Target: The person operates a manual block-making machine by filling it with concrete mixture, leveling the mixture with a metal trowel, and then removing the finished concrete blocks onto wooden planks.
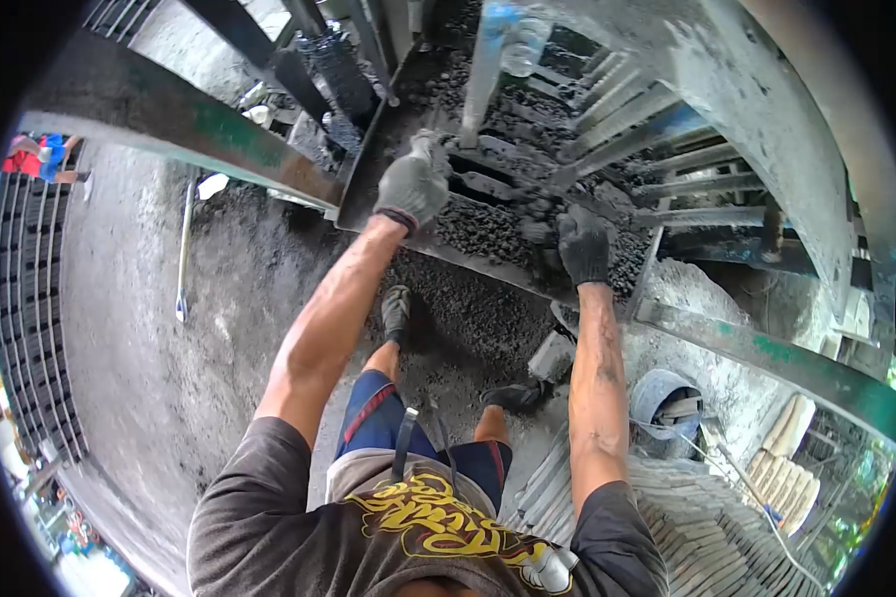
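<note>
My left hand [414, 183], in a grey glove, rests knuckles-up on the dark wet mix [478, 231] in the tray of a block-making machine [607, 129]. My right hand [581, 245], in a dark glove, presses into the same gravelly mix further right, fingers curled down into it. I cannot tell if either hand holds a tool. Slotted metal mould bars [627, 119] stand just beyond both hands.
A green-painted steel beam [189, 134] crosses at the left and another [796, 363] at the right. A long metal rod [183, 254] lies on the grey floor. A bucket [667, 398] sits by my right foot. Stacked pallets [30, 298] line the far left.
</note>
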### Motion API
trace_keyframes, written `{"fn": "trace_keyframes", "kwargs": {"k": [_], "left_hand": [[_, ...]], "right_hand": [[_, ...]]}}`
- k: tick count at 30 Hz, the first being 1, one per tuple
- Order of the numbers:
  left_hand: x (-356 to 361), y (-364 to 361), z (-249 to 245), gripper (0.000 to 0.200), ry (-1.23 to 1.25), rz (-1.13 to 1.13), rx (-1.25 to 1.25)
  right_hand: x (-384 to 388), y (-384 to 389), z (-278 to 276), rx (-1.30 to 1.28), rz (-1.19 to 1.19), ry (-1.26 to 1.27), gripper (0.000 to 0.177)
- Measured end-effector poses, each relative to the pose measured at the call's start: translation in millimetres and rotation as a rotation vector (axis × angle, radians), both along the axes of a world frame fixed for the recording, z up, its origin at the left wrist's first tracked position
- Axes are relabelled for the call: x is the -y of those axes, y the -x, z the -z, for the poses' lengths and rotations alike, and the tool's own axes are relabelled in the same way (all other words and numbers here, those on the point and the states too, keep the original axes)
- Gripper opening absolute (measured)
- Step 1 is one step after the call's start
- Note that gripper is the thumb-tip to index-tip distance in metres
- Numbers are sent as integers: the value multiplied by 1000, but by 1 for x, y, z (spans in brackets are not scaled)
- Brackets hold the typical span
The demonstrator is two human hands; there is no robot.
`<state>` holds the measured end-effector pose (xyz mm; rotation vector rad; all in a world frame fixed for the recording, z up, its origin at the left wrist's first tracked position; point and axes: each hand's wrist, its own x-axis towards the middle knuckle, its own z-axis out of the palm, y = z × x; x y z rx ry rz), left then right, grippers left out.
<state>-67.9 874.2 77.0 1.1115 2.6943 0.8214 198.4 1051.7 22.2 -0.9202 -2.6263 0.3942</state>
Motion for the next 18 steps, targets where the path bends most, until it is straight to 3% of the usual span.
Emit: {"fn": "trace_keyframes", "kwargs": {"k": [1,4,5,7,8,10,11,12,13,15,17,18], "left_hand": [[14,16,7,37,56,16,-79],[48,31,6,40,82,68,-110],[55,31,2,41,53,118,-61],[60,30,6,41,-48,132,-54],[66,26,14,42,-144,155,-38],[68,41,27,42,-32,15,-52],[68,44,18,45,-145,131,8],[64,42,10,48,-261,253,76],[58,39,14,51,-274,319,308],[35,13,6,53,-266,447,591],[23,-25,0,52,-264,522,664],[20,-40,10,55,-337,508,617]], "right_hand": [[4,10,5,78,34,-47,27],[52,41,-46,-164,45,-243,25],[79,59,-63,-304,144,119,27],[112,101,-63,-322,182,448,31],[111,116,-50,-260,150,439,32],[97,143,-24,-241,-12,302,33],[94,146,-30,-268,-134,178,32],[92,122,-41,-166,189,543,25],[67,92,-20,-245,-102,-235,22],[22,18,-9,45,-35,-391,20],[-23,-60,25,248,51,-424,24],[-20,-77,11,270,67,-434,24]]}}
